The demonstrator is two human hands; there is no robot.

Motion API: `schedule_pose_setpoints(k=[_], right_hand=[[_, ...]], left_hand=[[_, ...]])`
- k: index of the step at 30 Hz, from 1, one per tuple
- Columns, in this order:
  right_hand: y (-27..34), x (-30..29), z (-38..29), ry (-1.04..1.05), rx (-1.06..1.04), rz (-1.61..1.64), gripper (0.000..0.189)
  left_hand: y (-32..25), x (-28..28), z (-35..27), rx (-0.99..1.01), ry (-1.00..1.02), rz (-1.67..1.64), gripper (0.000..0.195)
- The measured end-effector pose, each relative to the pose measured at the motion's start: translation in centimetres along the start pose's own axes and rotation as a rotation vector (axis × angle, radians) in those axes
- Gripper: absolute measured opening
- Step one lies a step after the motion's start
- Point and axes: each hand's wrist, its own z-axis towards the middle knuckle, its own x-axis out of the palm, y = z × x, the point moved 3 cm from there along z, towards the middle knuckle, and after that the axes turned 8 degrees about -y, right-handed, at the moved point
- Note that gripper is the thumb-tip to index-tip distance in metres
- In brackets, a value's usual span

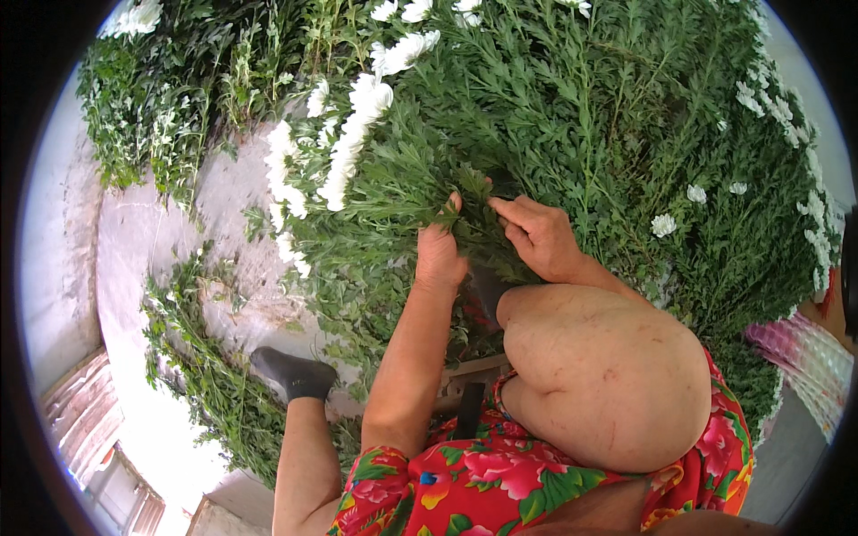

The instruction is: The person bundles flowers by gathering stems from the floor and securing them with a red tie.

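My left hand (442,251) is closed around a bunch of leafy chrysanthemum stems (395,181), its thumb up along the near side. White chrysanthemum heads (352,144) form a row at the bunch's far left end. Just right of it, my right hand (539,234) has its fingers curled, with the index finger reaching to the dark green leaves (476,184) at the stem end. Foliage partly hides those fingertips, so whether they pinch a leaf is unclear. Leafy stem ends hang below the hands, close to my bent knee (596,375).
A large heap of chrysanthemum stems (603,120) spreads ahead and to the right, white blooms (781,110) along its far edge. More cut greenery (221,395) lies on the concrete floor (241,181) at left, beside my socked foot (295,372). A patterned cloth (804,362) shows at the right rim.
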Motion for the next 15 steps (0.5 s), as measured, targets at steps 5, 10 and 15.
schedule_pose_setpoints(k=[5,10,15], right_hand=[[-0.5,-0.8,-0.1,0.005,-0.044,-0.041,0.037],[-2.6,-4.3,0.6,-0.293,-0.017,-0.479,0.068],[-8.6,-5.1,-0.5,-0.533,0.201,-0.499,0.078]], left_hand=[[0.2,-0.3,0.1,0.047,-0.060,-0.013,0.030],[0.1,0.4,-0.7,0.035,-0.164,-0.011,0.032],[0.4,-0.1,-0.8,0.035,-0.130,0.011,0.032]])
